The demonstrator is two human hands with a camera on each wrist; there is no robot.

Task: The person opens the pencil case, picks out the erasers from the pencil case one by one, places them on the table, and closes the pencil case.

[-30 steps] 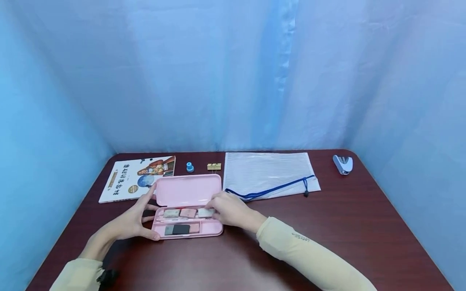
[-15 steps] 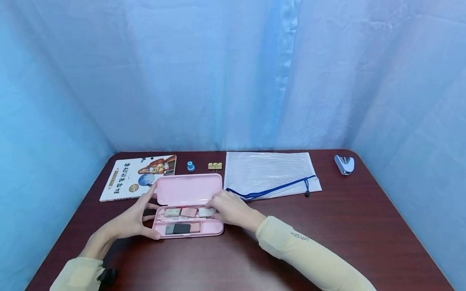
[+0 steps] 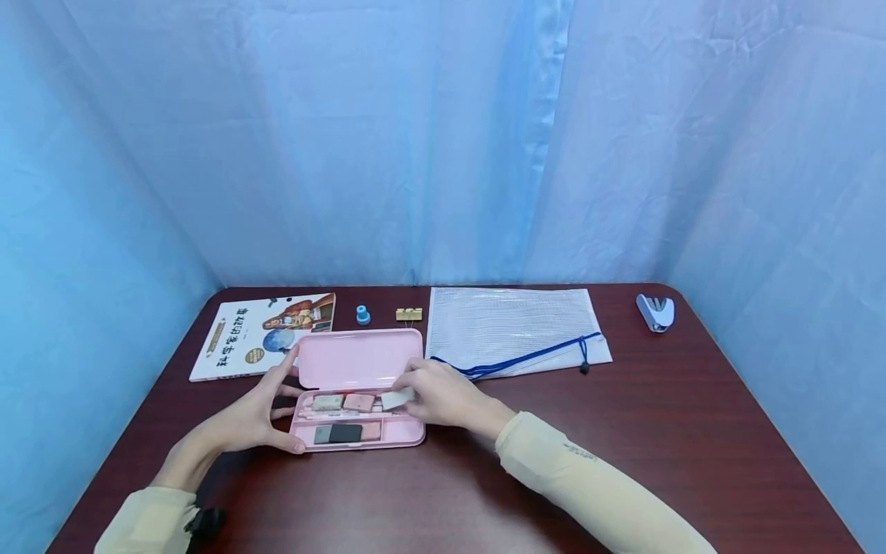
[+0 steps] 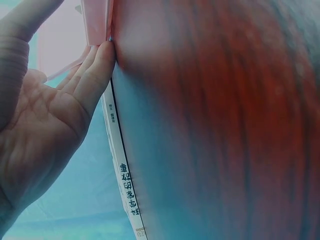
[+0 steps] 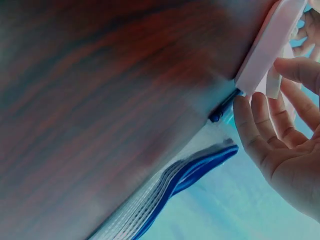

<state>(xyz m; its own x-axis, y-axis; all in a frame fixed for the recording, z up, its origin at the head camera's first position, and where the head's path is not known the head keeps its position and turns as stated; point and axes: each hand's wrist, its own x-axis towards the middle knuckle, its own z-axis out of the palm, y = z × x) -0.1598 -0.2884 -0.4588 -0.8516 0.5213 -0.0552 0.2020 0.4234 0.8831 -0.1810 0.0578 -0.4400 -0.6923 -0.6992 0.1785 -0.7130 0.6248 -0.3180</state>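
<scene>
A dark reddish wood-grain desk (image 3: 623,431) fills the lower half of the head view, closed in on three sides by pale blue cloth curtains (image 3: 443,138) hanging in soft folds; on it, near the front centre, lies an open pink pencil case (image 3: 356,385), its lid tilted back and its tray divided into rows holding small flat blocks in grey, pink and black; the left hand (image 3: 252,415) steadies the case at its left end, thumb on the near corner and fingers spread up against the lid edge, fingers fairly straight rather than wrapped around it; the right hand (image 3: 443,396) pinches a small pale grey eraser (image 3: 398,398) between thumb and fingertips, lifted slightly above the right end of the upper row; behind the case to the left rests a picture book (image 3: 263,335) with Chinese lettering; a small blue sharpener (image 3: 363,315) and a little yellowish block (image 3: 408,314) sit just beyond the lid; a white mesh zip pouch (image 3: 515,327) with a blue zipper lies to the right, and a grey stapler (image 3: 654,312) sits at the far right corner.
</scene>
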